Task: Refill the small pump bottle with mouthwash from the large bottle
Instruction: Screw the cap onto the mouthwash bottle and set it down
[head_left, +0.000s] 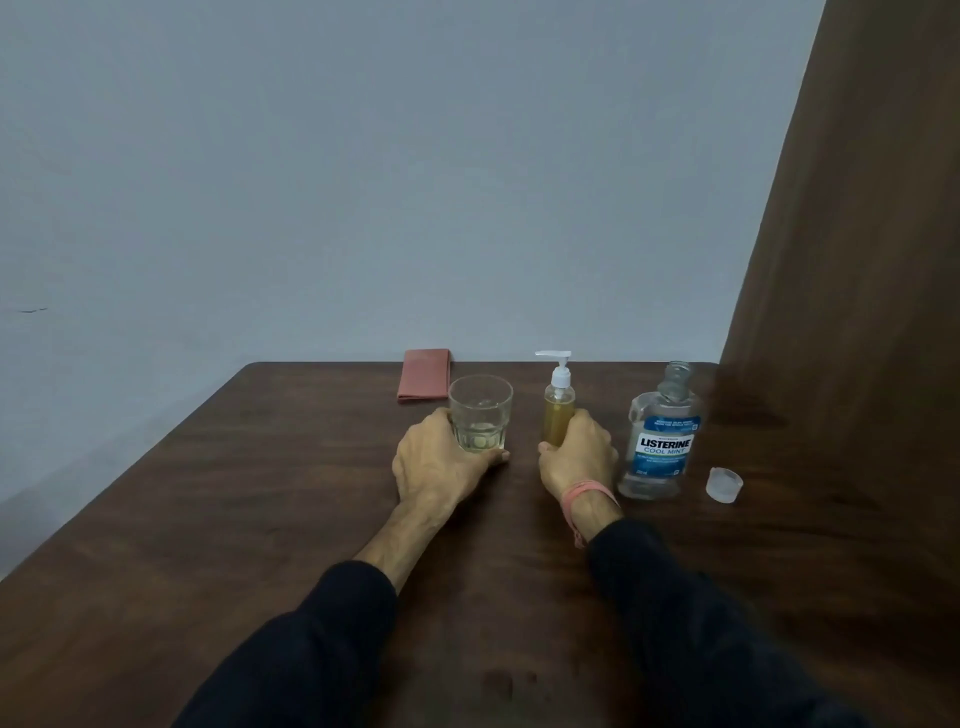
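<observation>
A small pump bottle (559, 402) with yellowish liquid and a white pump head stands upright mid-table; my right hand (576, 457) is wrapped around its lower part. To its right the large clear mouthwash bottle (660, 441) with a blue label stands uncapped. Its clear cap (723, 484) lies on the table further right. My left hand (439, 462) grips a clear drinking glass (480, 410) that stands on the table with a little pale liquid at the bottom.
A folded pink cloth (424, 374) lies at the far edge of the dark wooden table (260, 519), against the grey wall. A brown curtain (857, 260) hangs at the right, near the mouthwash bottle.
</observation>
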